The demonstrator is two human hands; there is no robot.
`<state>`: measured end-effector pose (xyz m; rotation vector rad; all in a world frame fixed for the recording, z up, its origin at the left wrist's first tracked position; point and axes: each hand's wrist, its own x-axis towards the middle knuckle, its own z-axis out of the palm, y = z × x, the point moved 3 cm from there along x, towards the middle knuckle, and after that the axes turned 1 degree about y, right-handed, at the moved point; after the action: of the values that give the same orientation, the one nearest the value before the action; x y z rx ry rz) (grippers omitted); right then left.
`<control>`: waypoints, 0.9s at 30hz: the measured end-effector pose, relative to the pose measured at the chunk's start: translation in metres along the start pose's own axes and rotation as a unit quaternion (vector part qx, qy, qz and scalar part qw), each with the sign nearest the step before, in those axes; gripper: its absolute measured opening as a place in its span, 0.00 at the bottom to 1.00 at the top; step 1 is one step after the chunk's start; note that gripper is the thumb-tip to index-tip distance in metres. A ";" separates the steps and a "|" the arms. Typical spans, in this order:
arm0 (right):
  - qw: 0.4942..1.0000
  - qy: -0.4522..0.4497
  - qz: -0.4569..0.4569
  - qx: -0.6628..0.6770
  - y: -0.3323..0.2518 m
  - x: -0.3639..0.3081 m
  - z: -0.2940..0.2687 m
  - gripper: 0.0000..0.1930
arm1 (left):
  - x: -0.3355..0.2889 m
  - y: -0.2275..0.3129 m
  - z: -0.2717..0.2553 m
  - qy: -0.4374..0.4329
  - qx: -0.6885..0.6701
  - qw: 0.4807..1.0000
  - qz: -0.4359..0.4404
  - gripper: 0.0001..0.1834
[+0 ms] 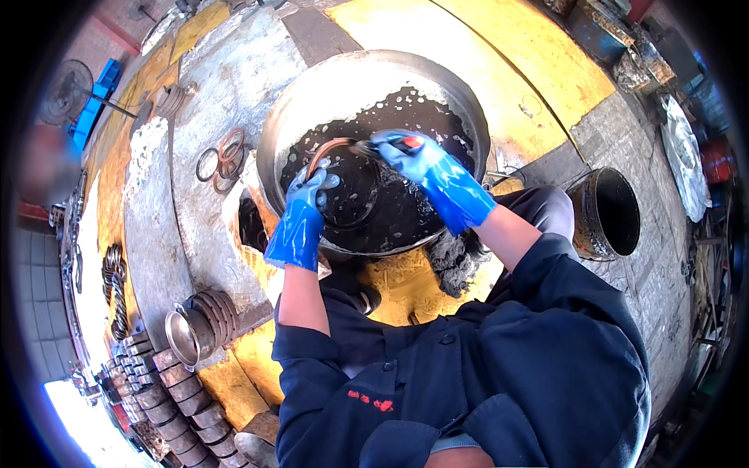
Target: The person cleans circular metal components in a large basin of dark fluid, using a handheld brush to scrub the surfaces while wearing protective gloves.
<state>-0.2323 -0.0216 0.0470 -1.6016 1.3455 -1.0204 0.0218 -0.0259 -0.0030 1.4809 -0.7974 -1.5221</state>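
A wide round metal basin (269, 140) holds dark, foam-flecked liquid. Over it, my left hand (312, 187), in a blue rubber glove, grips the near-left side of a brownish metal ring (331, 146). My right hand (409, 156), gloved the same way, is closed around a brush with a red part (412, 142) showing between the fingers. The brush's dark, blurred end (363, 148) meets the ring's upper right side. The ring's lower part is hard to make out against the dark liquid.
Several loose rings (228, 156) lie on the floor left of the basin. Ribbed metal cylinders (191, 331) and stacked metal parts (183, 390) stand at lower left. To my right is a dark bucket (612, 212). A dark fluffy heap (454, 265) sits between my legs.
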 end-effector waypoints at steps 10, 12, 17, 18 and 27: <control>0.994 0.002 0.042 -0.100 0.022 0.028 0.000 0.11 | -0.007 0.007 0.004 -0.053 -0.081 0.995 0.029 0.17; 0.992 0.003 0.082 -0.096 0.043 0.023 0.006 0.10 | -0.008 0.006 0.003 -0.058 -0.103 0.992 0.039 0.16; 0.977 -0.027 0.212 0.006 0.094 0.000 0.016 0.12 | -0.004 0.010 0.020 -0.064 -0.068 0.995 0.031 0.16; 0.974 -0.020 0.225 0.008 0.087 -0.008 0.023 0.11 | -0.005 0.009 0.015 -0.054 -0.055 0.996 0.033 0.16; 0.934 -0.108 0.295 0.170 0.032 -0.040 0.023 0.15 | -0.008 0.012 0.024 -0.041 0.006 0.997 0.061 0.16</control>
<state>-0.2263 0.0154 0.0054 -0.9306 1.2951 -0.6382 -0.0003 -0.0266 0.0134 1.3605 -0.9303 -1.4957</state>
